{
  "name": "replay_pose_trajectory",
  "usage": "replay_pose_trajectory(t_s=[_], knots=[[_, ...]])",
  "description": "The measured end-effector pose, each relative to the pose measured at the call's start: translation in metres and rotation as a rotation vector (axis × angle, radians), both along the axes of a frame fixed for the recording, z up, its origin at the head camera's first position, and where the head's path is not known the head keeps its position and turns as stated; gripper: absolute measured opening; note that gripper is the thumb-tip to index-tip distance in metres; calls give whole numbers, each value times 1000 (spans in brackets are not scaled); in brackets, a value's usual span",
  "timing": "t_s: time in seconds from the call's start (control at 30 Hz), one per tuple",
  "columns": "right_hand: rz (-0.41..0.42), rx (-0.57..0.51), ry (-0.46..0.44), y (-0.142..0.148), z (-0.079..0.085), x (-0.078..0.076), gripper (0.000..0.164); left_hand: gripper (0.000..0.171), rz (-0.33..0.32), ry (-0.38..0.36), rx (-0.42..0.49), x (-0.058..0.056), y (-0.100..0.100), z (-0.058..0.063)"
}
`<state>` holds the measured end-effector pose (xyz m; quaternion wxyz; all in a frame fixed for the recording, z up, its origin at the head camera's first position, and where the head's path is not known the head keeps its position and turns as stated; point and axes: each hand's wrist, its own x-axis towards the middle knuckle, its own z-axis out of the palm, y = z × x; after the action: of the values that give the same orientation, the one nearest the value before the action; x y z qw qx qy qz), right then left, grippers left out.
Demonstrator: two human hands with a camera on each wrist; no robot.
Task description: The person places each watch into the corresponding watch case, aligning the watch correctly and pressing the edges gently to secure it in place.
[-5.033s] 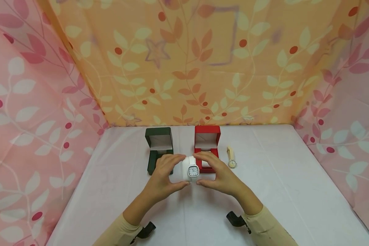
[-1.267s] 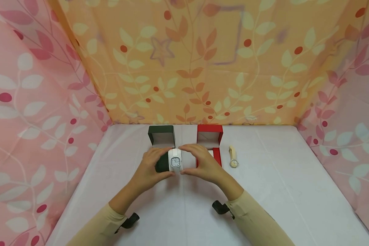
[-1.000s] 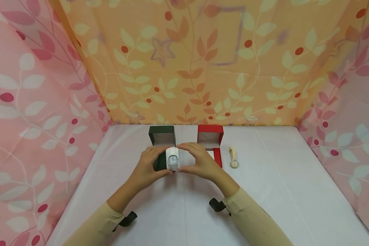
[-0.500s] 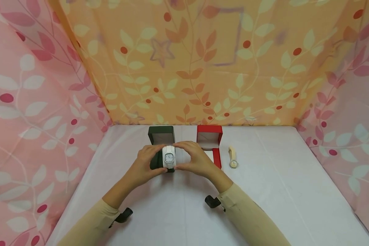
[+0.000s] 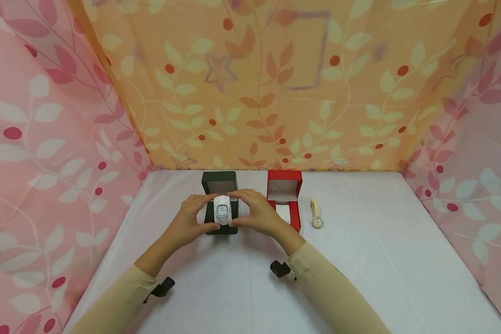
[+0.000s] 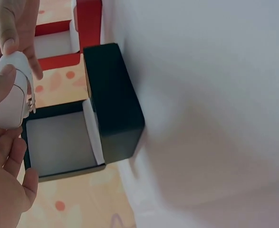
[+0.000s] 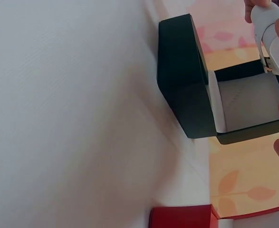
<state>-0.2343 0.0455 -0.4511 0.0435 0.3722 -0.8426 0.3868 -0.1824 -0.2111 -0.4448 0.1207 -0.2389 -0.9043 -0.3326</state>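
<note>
A white wristwatch (image 5: 222,210) is wrapped round a white cushion (image 6: 10,110), with its square dial facing up. My left hand (image 5: 188,221) pinches one end of the cushion between thumb and fingers. On the opposite end, my right hand (image 5: 260,214) pinches it the same way. Together they hold it over the lower half of an open dark green watch box (image 5: 219,176), whose pale-lined lid stands up behind. In the right wrist view, the strap buckle (image 7: 267,64) hangs at the cushion's underside.
An open red watch box (image 5: 285,175) stands to the right, with a white cushion (image 5: 283,212) inside. Further right, a cream-strapped watch (image 5: 316,218) lies on the white tablecloth (image 5: 371,260). Patterned cloth walls (image 5: 250,93) enclose the back and sides. A black camera (image 5: 280,269) sits at my right wrist.
Both hands have carried the watch on its cushion leftward, from between the two boxes to over the green box. The red box's cushion has come back into view.
</note>
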Motion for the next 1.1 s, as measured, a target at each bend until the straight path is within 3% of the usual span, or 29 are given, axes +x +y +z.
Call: replay_pose_trajectory(t_s=[0.2,0.53,0.77,1.1], knots=[[-8,15,-75,-9,-3,-8,79,84,46,-74,7,-7,-8,-3],[-13,27,-117,-17,-2,-17,76,80,56,-141,47,-21,-19,-7],[-33,22,-209,-22,-4,-22,78,80,61,-182,92,-28,-23,-10],[-73,58,-222,-25,-9,-25,78,79,82,-250,107,-35,-20,-20]])
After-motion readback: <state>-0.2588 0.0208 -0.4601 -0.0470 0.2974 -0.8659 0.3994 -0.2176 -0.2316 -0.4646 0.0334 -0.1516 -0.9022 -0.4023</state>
